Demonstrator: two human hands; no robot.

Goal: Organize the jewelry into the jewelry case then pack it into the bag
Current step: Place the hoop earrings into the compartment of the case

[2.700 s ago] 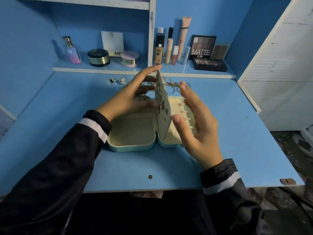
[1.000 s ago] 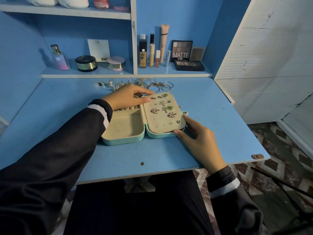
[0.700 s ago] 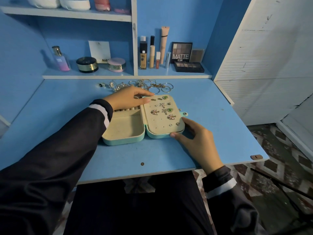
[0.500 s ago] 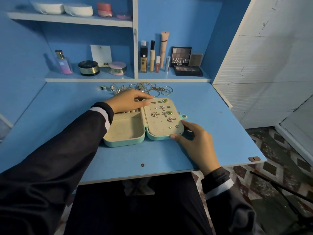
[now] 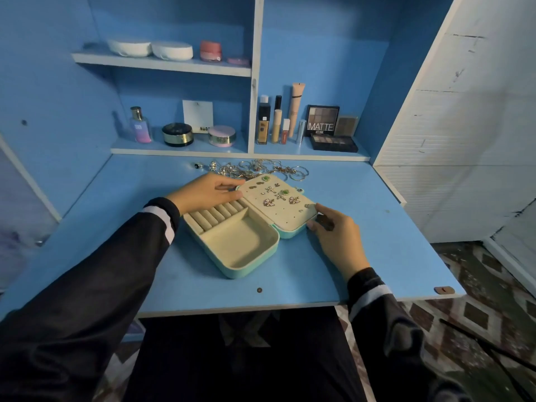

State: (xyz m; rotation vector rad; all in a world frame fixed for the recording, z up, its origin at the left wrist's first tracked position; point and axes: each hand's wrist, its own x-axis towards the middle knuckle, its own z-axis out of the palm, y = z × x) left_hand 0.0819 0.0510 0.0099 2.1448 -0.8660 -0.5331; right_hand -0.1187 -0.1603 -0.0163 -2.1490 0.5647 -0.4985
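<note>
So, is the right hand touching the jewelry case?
Touching. In the head view the right hand grips the jewelry case at its right corner: forefinger on the earring panel, thumb against the front edge.

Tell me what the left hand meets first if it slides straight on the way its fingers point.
The left hand points to the person's right and seems to touch the edge of the jewelry case's earring panel, so it would meet that panel first.

Blue desk [image 5: 362, 256]: open teal jewelry case [image 5: 237, 245] lies mid-top, 2 halves flat (earrings pinned on the right half). Loose jewelry heap [image 5: 261, 168] sits just behind it at the back edge. 1 dark screw head [image 5: 259, 290] near the front edge, brown tab [image 5: 443, 290] at the front right corner.
</note>
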